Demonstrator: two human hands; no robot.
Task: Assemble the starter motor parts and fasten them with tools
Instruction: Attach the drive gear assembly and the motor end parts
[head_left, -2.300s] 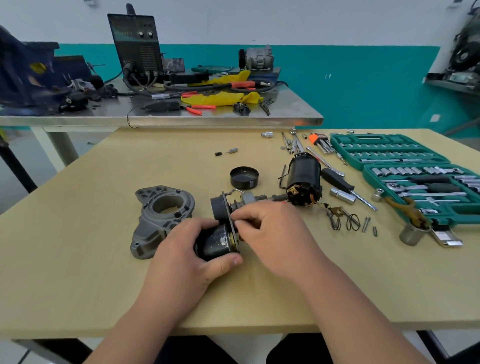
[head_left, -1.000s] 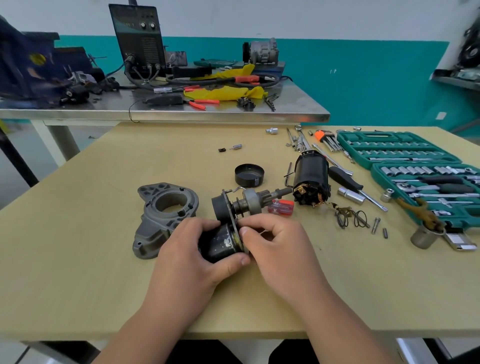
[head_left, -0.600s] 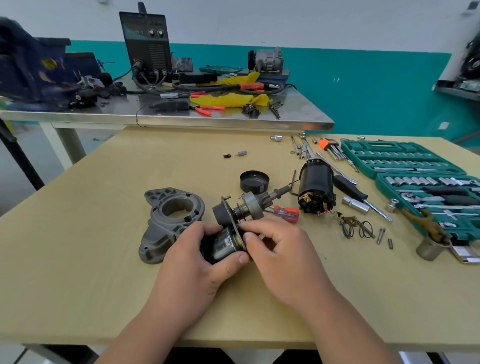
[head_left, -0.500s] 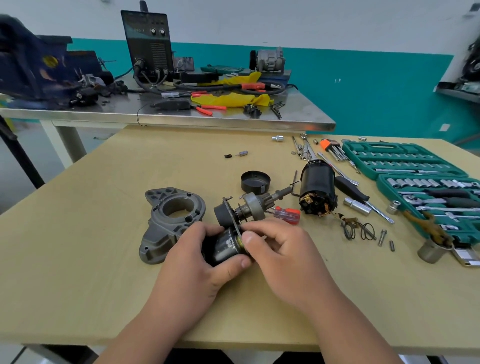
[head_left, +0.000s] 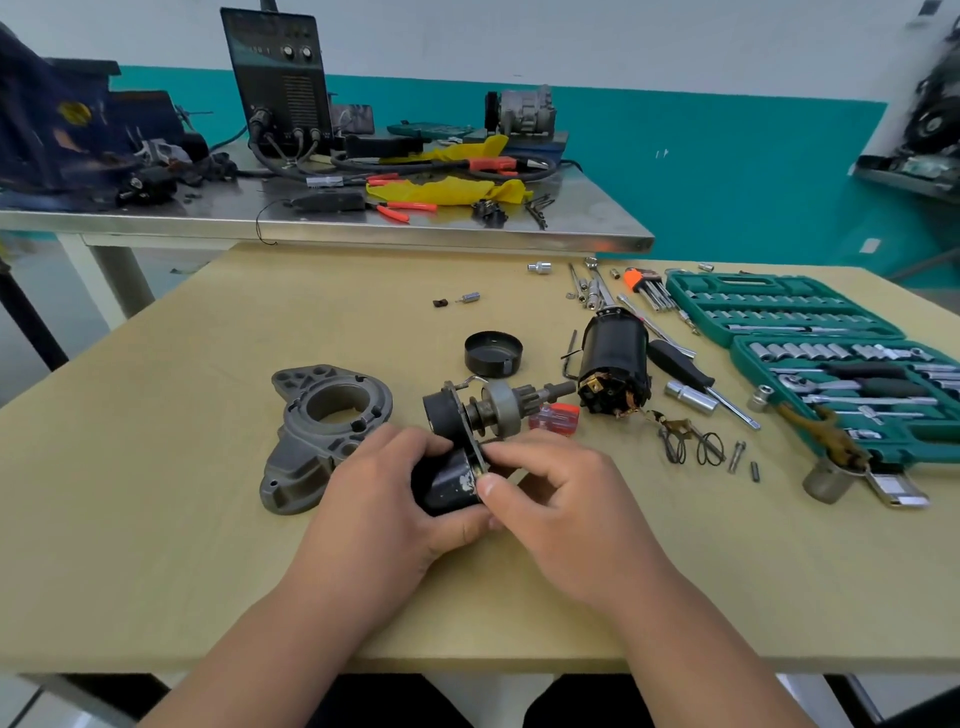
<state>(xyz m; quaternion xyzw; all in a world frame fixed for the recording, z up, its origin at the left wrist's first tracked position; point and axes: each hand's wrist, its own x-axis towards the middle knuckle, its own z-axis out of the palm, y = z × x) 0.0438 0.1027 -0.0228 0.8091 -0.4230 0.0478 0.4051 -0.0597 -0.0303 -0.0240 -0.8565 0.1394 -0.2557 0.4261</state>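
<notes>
Both hands met over a scuffed black cylinder (head_left: 445, 486) near the front middle of the pale wooden tabletop (head_left: 182, 545), and between them they hid much of it. The left hand (head_left: 379, 504) was wrapped round its rear end, thumb underneath. The right hand (head_left: 566, 504) had its thumb and curled forefinger pinched at the edge of the thin metal plate (head_left: 466, 426) on the cylinder's front; I could not make out any small part between those fingers. Beyond the plate a dull steel pinion shaft (head_left: 498, 408) with a toothed tip reached toward a glossy black motor drum (head_left: 613, 358) with coppery fittings at its near end. A translucent red screwdriver handle (head_left: 555, 417) showed only partly behind the right knuckles, its blade hidden. Just left of the hands lay a grey cast-metal housing (head_left: 322, 421) with a round bore, one edge covered by the fingers. A shallow black round cap (head_left: 493, 353) sat farther back, and a green plastic socket case (head_left: 810, 364) was cut off at the right edge.
</notes>
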